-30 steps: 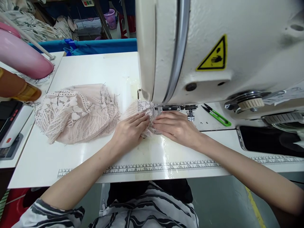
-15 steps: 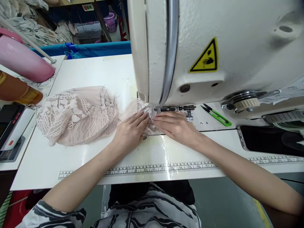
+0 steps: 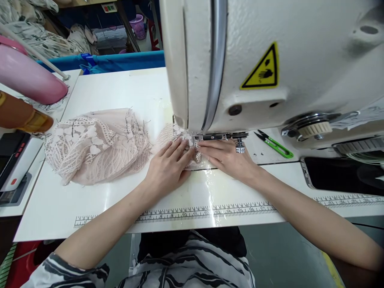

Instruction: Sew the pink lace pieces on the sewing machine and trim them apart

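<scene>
We see the pink lace (image 3: 99,148) w/ its long axis L–R, bulk L of the L hand (image 3: 168,162) (the nearer), which lies flat on its narrow end, fingers slightly spread, opp. the R hand (image 3: 229,159), flat, fingers close together.

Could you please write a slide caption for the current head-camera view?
Left hand and right hand touch pale pink lace fabric at a white sewing machine, with green-handled snips lying to the right.

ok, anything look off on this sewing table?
Minor untidiness: dark specks lie beside the green snips, like stray debris, and dark thread ends stick out of the bunched lace fabric beside the left hand, untrimmed-looking. No clear spill or damage.
</scene>
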### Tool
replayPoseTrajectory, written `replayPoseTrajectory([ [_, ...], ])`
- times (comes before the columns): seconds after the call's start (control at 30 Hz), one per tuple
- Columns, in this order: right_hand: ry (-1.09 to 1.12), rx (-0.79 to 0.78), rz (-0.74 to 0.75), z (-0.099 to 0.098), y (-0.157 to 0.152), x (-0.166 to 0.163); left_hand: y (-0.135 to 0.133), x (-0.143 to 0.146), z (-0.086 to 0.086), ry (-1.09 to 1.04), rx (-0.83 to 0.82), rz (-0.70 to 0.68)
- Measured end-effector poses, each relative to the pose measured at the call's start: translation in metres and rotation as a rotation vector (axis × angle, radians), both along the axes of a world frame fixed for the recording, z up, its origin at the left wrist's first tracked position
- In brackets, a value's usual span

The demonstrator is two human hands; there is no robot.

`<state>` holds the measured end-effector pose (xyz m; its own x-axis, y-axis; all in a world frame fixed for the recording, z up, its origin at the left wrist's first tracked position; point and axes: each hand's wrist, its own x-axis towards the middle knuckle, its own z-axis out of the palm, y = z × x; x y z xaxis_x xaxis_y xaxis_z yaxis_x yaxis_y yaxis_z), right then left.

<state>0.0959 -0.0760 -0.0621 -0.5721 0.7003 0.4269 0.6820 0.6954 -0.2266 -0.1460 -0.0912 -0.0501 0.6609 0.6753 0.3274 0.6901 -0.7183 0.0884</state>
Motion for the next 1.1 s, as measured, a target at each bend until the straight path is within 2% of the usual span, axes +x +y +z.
replayPoseTrajectory([
  [0.2,0.042,0.088,-0.028,0.004,0.001,-0.001,0.002,0.002,0.001,0.054,0.040,0.004],
  [0.5,0.037,0.047,-0.051,-0.006,0.012,0.003,0.004,0.005,-0.001,0.020,-0.016,0.032],
  [0.6,0.033,0.097,-0.067,-0.006,0.013,0.002,0.006,0.004,-0.001,0.024,-0.017,0.042],
  [0.7,0.018,0.138,-0.068,-0.003,0.011,-0.001,0.008,0.003,-0.001,0.009,-0.009,-0.011],
  [0.83,-0.070,0.101,-0.109,0.001,0.002,-0.003,0.008,0.001,0.002,0.020,0.025,-0.146],
  [1.1,-0.140,0.250,-0.041,0.000,-0.001,-0.005,0.010,-0.005,0.007,-0.039,0.022,-0.133],
])
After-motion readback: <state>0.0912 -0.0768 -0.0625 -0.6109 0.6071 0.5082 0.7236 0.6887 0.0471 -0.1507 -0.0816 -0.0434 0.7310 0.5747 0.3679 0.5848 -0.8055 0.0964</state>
